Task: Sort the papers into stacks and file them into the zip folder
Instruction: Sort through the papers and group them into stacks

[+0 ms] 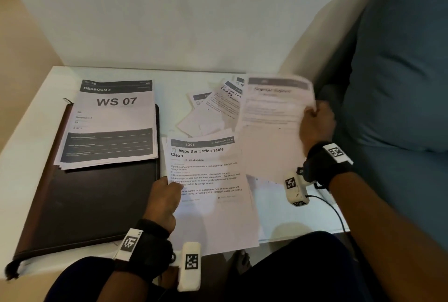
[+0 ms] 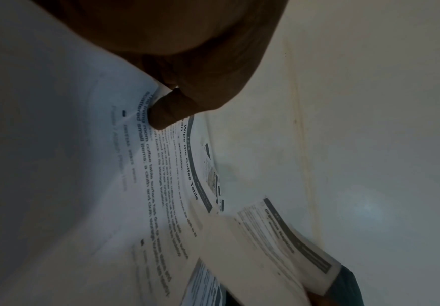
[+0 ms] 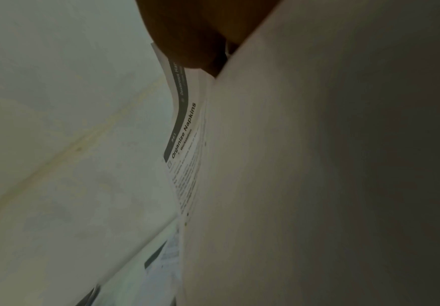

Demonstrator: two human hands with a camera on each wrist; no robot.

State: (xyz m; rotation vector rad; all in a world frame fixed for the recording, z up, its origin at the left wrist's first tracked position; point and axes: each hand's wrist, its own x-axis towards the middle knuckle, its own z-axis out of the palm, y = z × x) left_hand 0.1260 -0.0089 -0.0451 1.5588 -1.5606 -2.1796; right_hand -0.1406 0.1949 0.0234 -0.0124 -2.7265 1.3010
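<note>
The left hand point(image 1: 161, 201) pinches the left edge of the "Wipe the Coffee Table Clean" sheet point(image 1: 208, 180), thumb on top (the left wrist view shows this best). That sheet lies on the white table point(image 1: 36, 132) at about 6 o'clock. The right hand point(image 1: 315, 124) grips the right edge of the "Organize Napkins" sheet point(image 1: 274, 107) and holds it up at 3 o'clock, blurry. It covers part of the loose papers point(image 1: 208, 117) scattered at 12 o'clock. At 9 o'clock the brown zip folder point(image 1: 80, 204) lies flat and closed, with the "WS 07" stack point(image 1: 114, 122) on its far end. A blue cushion point(image 1: 400, 71) sits beside the table.
</note>
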